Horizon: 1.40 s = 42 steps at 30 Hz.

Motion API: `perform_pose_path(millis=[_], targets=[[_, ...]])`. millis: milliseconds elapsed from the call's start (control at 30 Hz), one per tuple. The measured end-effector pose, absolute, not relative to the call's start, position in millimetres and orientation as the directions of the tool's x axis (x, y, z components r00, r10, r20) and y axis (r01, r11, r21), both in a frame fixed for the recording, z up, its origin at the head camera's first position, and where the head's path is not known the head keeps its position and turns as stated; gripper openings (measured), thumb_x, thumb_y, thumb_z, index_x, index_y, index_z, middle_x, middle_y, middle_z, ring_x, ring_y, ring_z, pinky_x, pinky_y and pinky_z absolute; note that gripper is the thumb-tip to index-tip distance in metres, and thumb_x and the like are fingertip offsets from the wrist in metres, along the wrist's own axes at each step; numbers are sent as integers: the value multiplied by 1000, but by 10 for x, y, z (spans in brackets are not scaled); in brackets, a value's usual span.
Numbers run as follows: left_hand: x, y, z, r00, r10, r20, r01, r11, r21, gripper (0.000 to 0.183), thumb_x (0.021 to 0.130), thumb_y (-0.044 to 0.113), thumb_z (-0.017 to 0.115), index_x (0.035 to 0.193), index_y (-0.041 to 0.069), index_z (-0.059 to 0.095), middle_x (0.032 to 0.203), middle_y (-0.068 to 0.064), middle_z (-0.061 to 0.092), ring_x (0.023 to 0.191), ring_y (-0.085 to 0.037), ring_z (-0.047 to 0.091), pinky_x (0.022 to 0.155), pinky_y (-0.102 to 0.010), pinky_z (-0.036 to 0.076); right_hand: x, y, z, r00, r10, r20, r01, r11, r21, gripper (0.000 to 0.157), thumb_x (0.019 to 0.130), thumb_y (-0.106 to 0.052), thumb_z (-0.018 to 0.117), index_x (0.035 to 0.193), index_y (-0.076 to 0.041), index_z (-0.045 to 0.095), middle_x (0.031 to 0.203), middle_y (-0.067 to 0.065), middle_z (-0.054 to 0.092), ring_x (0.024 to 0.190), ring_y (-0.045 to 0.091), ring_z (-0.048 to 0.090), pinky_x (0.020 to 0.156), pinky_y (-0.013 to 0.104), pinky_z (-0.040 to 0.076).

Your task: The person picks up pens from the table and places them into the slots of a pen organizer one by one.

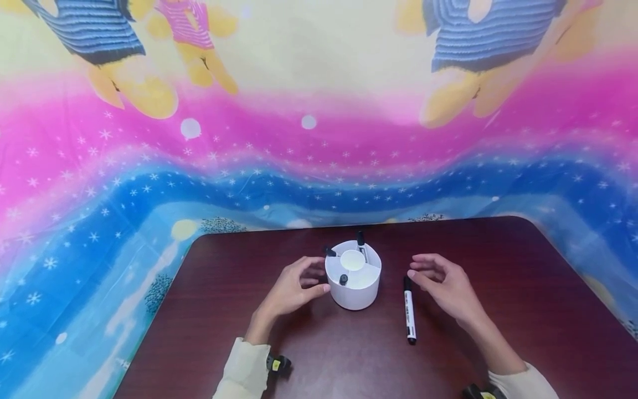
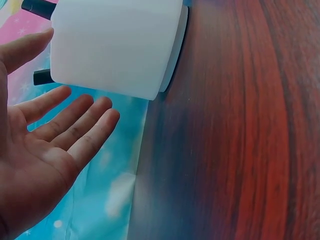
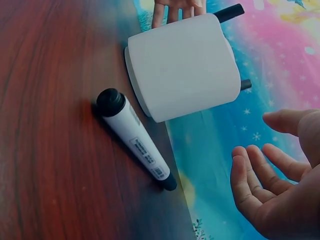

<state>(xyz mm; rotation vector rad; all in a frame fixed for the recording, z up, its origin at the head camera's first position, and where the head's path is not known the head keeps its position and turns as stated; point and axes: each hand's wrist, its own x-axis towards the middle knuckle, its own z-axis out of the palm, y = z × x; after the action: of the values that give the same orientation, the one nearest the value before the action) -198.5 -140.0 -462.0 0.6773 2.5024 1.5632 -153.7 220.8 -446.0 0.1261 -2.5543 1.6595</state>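
A round white pen holder (image 1: 355, 297) stands upright near the middle of the table. It has a round central cup with dividers around it, and black-ended pens (image 1: 361, 240) stand in its outer compartments. My left hand (image 1: 293, 285) is at the holder's left side, fingers spread and relaxed, the thumb tip close to its wall; the palm (image 2: 40, 165) holds nothing. To the right of the holder, a white whiteboard marker (image 1: 410, 313) with black ends lies on the table. Beside its far, capped end is my right hand (image 1: 451, 288), with loosely bent fingers (image 3: 262, 175) and nothing between them.
The dark red wood-grain table (image 1: 224, 266) has rounded far corners. Behind it hangs a colourful cloth (image 1: 319, 144) with snowflakes and cartoon bears, reaching down around the table's edges. A small black device (image 1: 279, 364) is strapped at the left wrist, another (image 1: 480, 392) at the right.
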Motion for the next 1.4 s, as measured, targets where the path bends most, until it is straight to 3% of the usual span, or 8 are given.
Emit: perform_pose_path(millis=[167,333,467,700,933,1400], targets=[[-1986,-1392,-4645,-888,438,140,322,375,869,68,94,23,85,154,7,55,144,-16,65,127,-42,70,107,-55,60,-1508,2247,-4492,-997,-14,73,-72,438,-896,49,101,-24,77,143,-3,63,131,24,73,98,2,75,78,27,66],[-1971,-1375,-4652,-891,437,122,312,395,864,80,94,26,85,161,7,47,155,-19,58,129,-42,69,107,-53,60,-1469,2273,-4525,-999,-40,2,-20,466,-885,58,101,-26,77,149,0,59,137,27,70,109,24,78,79,33,68],[-1959,-1361,-4661,-893,437,104,298,401,866,88,93,27,85,165,5,40,159,-21,55,132,-43,67,108,-53,60,-1440,2290,-4550,-997,-57,-43,9,495,-869,63,101,-28,78,151,2,56,139,28,69,117,35,76,80,31,67],[-1964,-1343,-4680,-888,444,119,307,381,872,85,93,25,86,162,3,43,153,-21,59,130,-43,69,107,-54,60,-1413,2335,-4592,-995,-69,-67,20,539,-842,65,100,-30,78,151,4,55,139,27,69,118,37,75,77,22,63],[-1988,-1327,-4696,-883,449,139,315,345,884,76,93,22,86,157,4,49,148,-21,61,130,-48,67,106,-60,59,-1393,2344,-4616,-994,-73,-83,32,532,-846,66,100,-29,78,152,4,54,140,27,68,118,36,75,77,24,64],[-1975,-1320,-4668,-879,458,134,317,349,882,76,93,23,85,159,7,49,150,-19,60,129,-45,68,106,-58,60,-1399,2342,-4711,-989,-52,-136,88,533,-842,66,100,-29,79,150,6,54,139,28,67,114,32,76,77,32,67]])
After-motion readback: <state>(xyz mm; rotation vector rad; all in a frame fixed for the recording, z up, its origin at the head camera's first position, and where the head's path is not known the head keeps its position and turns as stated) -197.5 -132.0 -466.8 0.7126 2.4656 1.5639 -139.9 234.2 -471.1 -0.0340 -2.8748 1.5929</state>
